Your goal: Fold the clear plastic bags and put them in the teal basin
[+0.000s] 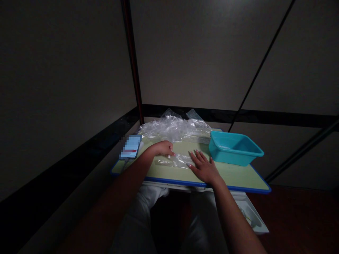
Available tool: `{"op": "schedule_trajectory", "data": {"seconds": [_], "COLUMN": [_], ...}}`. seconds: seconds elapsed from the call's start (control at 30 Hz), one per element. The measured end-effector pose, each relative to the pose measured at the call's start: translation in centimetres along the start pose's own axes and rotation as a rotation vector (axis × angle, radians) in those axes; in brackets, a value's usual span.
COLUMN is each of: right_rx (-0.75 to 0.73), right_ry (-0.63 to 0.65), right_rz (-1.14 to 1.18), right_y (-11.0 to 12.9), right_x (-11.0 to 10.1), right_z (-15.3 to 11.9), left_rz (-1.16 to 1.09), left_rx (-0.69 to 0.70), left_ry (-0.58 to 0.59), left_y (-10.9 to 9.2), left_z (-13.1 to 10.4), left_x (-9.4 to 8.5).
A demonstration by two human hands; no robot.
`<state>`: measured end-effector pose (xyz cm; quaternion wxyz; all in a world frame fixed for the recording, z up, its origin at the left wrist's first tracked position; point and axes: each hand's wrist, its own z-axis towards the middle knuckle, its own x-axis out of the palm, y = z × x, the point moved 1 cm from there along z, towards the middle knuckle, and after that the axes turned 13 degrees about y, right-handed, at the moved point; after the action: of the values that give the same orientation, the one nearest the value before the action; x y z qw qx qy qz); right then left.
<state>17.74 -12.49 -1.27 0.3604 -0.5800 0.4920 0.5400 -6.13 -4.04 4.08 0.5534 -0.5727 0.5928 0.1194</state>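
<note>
Clear plastic [178, 161]: between left hand [164, 148] and right hand [204, 167]
Grip: left unclear; right spread
Surface [229, 176]: pale, blue-edged
Walls [190, 60]: dim

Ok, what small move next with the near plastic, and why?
Probably smooth the near plastic rightward with the right hand: it looks wrinkled, that hand lies spread at its right end, and the left hand is at its far edge.

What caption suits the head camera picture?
Left hand and right hand at a clear plastic piece, turquoise tub at right.
</note>
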Motion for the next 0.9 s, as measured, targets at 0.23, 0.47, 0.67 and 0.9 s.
{"op": "schedule_trajectory", "data": {"seconds": [0.23,0.47,0.67,0.9], "right_rx": [0.009,0.019,0.011,0.024], "right_ry": [0.018,0.031,0.042,0.038], "right_rz": [-0.016,-0.034,-0.063,-0.084], "right_y": [0.1,0.2,0.0,0.3], "right_x": [-0.2,-0.2,0.0,-0.1], "right_z": [-0.1,-0.2,0.1,-0.1], "left_rz": [0.081,0.268,0.335,0.316], "left_rx": [-0.169,-0.046,0.257,0.181], "left_ry": [-0.12,-0.421,-0.258,-0.245], "left_y": [0.1,-4.8,-7.5,-6.8], "left_z": [-1.5,-2.9,-1.9,-1.7], "left_x": [-0.9,4.3,10.4,10.5]}}
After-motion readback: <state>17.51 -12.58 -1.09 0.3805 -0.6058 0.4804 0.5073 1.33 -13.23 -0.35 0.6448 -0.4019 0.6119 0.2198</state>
